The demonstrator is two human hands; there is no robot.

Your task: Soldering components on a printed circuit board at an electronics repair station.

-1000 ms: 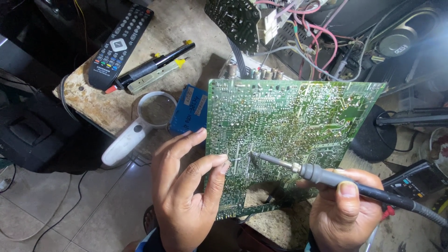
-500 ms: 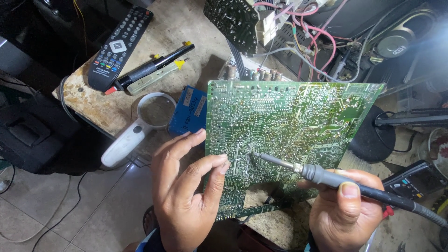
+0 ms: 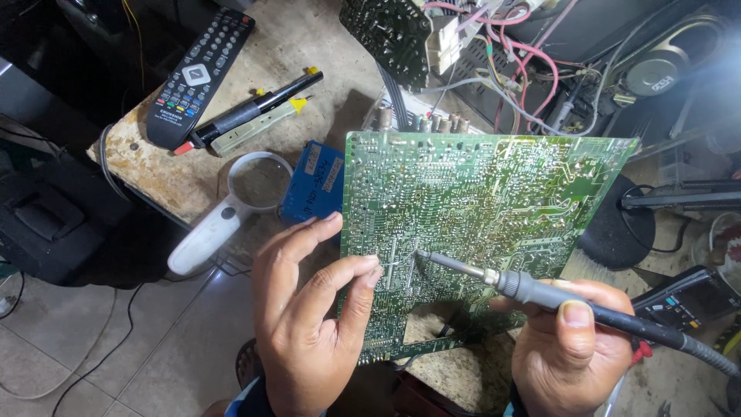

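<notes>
A large green circuit board (image 3: 494, 208) stands tilted toward me, solder side up. My left hand (image 3: 309, 324) rests against its left edge and pinches a thin solder wire (image 3: 392, 263) between thumb and forefinger. My right hand (image 3: 571, 347) grips a soldering iron (image 3: 556, 297) by its dark handle. The iron's metal tip touches the board just right of the wire's end, near the board's lower middle.
A black remote (image 3: 199, 73), a black-and-yellow pen-like tool (image 3: 255, 110), a white magnifying glass (image 3: 231, 208) and a blue box (image 3: 315, 181) lie on the worn bench at left. Wiring and another board (image 3: 390, 31) crowd the back. A multimeter (image 3: 683, 297) sits at right.
Nothing has clearly moved; the iron tip and the solder wire stay at the same spot on the board.
</notes>
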